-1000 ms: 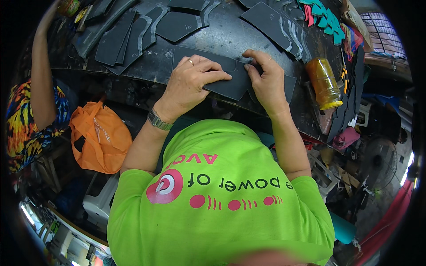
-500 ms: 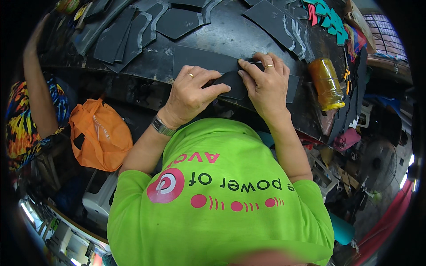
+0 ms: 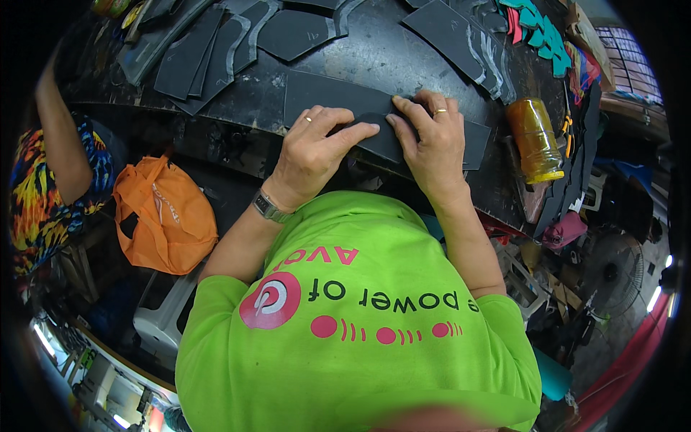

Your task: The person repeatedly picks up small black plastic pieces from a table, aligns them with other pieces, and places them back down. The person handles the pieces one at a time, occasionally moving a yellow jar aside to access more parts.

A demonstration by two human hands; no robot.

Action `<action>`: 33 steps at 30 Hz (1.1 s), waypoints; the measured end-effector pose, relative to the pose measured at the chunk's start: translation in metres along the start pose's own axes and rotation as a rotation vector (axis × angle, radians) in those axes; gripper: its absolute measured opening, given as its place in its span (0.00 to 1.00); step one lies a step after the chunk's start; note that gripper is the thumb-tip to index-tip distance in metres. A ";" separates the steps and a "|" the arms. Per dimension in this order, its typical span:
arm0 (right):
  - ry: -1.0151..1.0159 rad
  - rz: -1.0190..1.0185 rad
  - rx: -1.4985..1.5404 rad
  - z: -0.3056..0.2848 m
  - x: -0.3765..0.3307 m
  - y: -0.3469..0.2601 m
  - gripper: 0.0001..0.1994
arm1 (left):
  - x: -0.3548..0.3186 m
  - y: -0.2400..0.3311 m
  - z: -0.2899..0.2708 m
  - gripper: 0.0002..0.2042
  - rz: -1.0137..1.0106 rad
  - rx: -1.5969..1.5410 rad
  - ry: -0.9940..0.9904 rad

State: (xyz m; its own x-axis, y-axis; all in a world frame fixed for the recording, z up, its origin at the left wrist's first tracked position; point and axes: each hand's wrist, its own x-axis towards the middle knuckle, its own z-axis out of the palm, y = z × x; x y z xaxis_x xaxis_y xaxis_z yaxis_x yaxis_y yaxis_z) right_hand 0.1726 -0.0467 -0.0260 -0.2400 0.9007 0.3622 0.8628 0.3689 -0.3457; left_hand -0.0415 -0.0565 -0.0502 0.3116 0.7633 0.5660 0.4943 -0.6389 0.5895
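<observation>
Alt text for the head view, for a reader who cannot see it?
Both hands press a long black sheet flat on a dark workbench: left hand, right hand. An amber jar lies to the right; an orange bag hangs lower left.

- Short-sleeved lime-green T-shirt [image 3: 360, 338] bore pink and dark print.
- Left hand [image 3: 313, 155] wore a ring; a metal wristwatch [image 3: 268, 207] circled its wrist.
- Right hand [image 3: 432, 144] carried a ring.

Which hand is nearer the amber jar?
Right. The right hand presses the dark sheet just left of the amber jar, apart from it. The left hand rests on the same sheet, farther from the jar.
</observation>
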 end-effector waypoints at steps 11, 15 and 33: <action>-0.002 0.093 0.021 0.001 0.000 -0.009 0.20 | 0.012 0.007 -0.007 0.20 -0.144 -0.010 -0.098; 0.103 0.109 0.175 0.003 0.000 -0.012 0.30 | 0.014 0.010 -0.010 0.15 -0.164 -0.003 -0.159; -0.181 -0.227 0.173 -0.011 -0.023 -0.024 0.36 | 0.017 0.002 -0.011 0.15 -0.155 -0.085 -0.113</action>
State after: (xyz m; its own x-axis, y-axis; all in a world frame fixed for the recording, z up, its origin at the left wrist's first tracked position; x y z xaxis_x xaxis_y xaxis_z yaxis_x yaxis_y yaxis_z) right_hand 0.1622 -0.0787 -0.0166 -0.5057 0.8114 0.2930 0.6935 0.5844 -0.4214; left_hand -0.0438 -0.0465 -0.0332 0.3281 0.8562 0.3991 0.4748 -0.5147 0.7138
